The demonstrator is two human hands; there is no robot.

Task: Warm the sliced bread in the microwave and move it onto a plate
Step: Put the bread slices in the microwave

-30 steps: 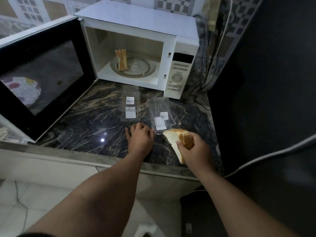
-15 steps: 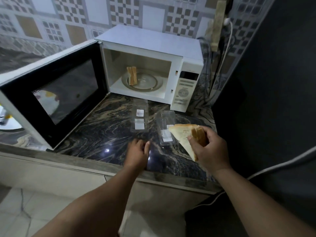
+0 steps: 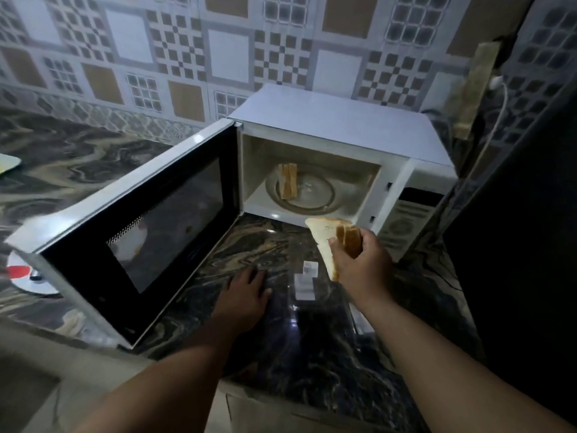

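- While the right hand [image 3: 362, 260] grips a small stack of bread slices [image 3: 331, 242] between thumb and curled fingers, it holds them in the air just in front of the open microwave [image 3: 337, 142], above the counter [image 3: 271, 245].
- Those held slices tilt, with the pale face of the front slice turned toward the camera and the brown crusts of the others showing by the fingers.
- Two more slices of bread [image 3: 288, 181] stand on edge inside the microwave, on the left part of the glass turntable [image 3: 309, 195].
- Swung wide to the left, the microwave door [image 3: 146, 226] stands fully open, its dark window facing the camera.
- Resting palm down on the dark marbled counter, the left hand [image 3: 243, 292] lies flat with its fingers relaxed and holds nothing; it sits near the lower edge of the door.
- A clear plastic package [image 3: 307, 278] with white labels lies on the counter between the two hands, just below the held bread.
- At the far left, beyond the door, a white plate [image 3: 28, 276] with a red mark sits on the counter, partly hidden by the door.
- Behind the microwave rises a patterned tiled wall [image 3: 218, 51], and a white cable [image 3: 496, 117] hangs at the right.
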